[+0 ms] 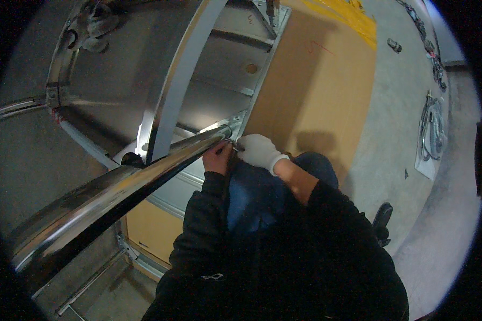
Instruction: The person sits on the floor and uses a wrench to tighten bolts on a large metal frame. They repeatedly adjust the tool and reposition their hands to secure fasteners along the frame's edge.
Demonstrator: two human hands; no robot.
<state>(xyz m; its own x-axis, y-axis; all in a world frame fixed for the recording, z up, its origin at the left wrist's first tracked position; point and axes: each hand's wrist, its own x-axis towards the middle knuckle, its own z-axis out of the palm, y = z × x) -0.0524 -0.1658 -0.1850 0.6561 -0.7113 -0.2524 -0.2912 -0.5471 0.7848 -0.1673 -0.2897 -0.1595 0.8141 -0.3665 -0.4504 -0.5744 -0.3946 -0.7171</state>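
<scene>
A long polished metal tube (144, 184) runs up from the lower left, and its far end meets a metal frame bracket (235, 124). Just under that end, my bare left hand (217, 159) is closed in a pinch, its fingertips close against the tube. Facing it from the right is my right hand (258, 151) in a white glove, thumb and fingers pressed together. The fingertips of both hands nearly meet at one spot. Whatever small thing they pinch there is too small and too hidden to name.
A brown board (316, 75) with yellow tape (361, 24) lies beyond my hands. An upright metal strip (187, 59) rises in front of dull metal panels (128, 59). Bagged cable (432, 131) lies on the concrete floor (396, 101) at right.
</scene>
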